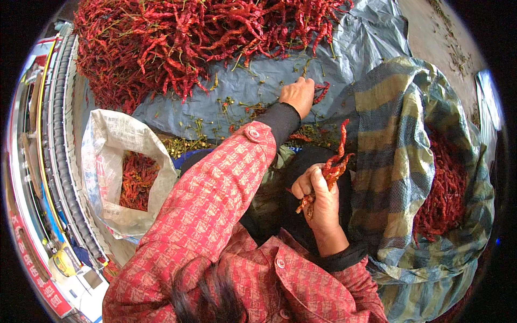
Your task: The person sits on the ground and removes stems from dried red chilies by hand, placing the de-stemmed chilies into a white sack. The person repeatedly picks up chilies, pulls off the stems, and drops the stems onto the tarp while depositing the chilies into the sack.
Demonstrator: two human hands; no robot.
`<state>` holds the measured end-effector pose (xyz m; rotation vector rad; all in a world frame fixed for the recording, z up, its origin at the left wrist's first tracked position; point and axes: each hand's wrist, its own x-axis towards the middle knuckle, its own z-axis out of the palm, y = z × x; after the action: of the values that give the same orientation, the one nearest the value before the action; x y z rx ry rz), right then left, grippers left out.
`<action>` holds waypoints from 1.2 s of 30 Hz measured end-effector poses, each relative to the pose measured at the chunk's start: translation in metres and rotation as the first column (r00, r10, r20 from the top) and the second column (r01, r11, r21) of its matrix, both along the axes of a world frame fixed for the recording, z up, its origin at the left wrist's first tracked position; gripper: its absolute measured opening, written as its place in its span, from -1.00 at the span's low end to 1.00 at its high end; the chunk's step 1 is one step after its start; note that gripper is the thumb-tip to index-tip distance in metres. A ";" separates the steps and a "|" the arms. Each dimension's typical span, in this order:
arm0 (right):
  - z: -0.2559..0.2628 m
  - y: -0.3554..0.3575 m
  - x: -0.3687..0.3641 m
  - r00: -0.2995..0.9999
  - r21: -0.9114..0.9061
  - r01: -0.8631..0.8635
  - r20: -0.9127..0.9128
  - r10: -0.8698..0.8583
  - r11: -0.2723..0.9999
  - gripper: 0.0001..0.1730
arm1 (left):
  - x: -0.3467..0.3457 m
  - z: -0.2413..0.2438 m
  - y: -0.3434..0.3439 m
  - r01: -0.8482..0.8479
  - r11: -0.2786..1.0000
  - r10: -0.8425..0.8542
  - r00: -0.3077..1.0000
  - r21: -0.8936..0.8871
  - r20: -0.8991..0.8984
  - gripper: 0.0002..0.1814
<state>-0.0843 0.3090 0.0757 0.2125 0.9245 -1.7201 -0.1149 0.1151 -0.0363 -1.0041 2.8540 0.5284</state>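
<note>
My left hand [298, 96] reaches over the grey-blue plastic sheet [260, 87], its back turned up. Its fingers are curled and mostly hidden, so I cannot tell what they grip. A red dried chili pepper [321, 93] shows just beside its fingers, and a pale stem [305, 68] lies at its far side. Nearer to my body, my right hand [321, 194] is closed around several dried chili peppers [334, 169]. Their tips point up past the thumb, and shrivelled ends stick out below the fingers.
A large heap of dried chilies [194, 44] covers the sheet's far side. Loose stems [198, 127] litter its near edge. At left stands a white woven sack [95, 161] with orange-red chilies [138, 181] inside. At right, a striped woven sack [383, 161] holds dark red chilies [442, 194].
</note>
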 end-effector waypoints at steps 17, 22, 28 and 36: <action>-0.003 0.004 -0.003 0.998 0.014 0.023 -0.063 -0.022 1.000 -0.84 | 0.034 0.032 -0.012 -0.055 0.789 0.237 0.946 0.612 -0.221 -0.78; -0.004 0.011 0.008 0.871 0.312 -0.212 -0.371 0.324 0.926 -0.66 | 0.120 0.123 0.067 0.187 0.772 0.036 0.941 0.607 -0.336 -0.78; 0.014 0.030 0.049 0.891 0.155 -0.057 -0.438 0.120 0.986 -0.74 | 0.174 0.155 0.135 0.147 0.958 -0.056 0.939 0.248 -0.339 -0.72; 0.049 0.063 0.031 0.978 -0.221 -0.010 -0.206 -0.037 0.975 -0.86 | 0.217 0.202 0.127 0.275 0.576 0.332 0.782 0.770 -0.528 -0.74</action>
<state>-0.0530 0.3721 0.1245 -0.1123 0.8747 -1.8675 0.1023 0.2426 0.1657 -0.7289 2.3758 2.3238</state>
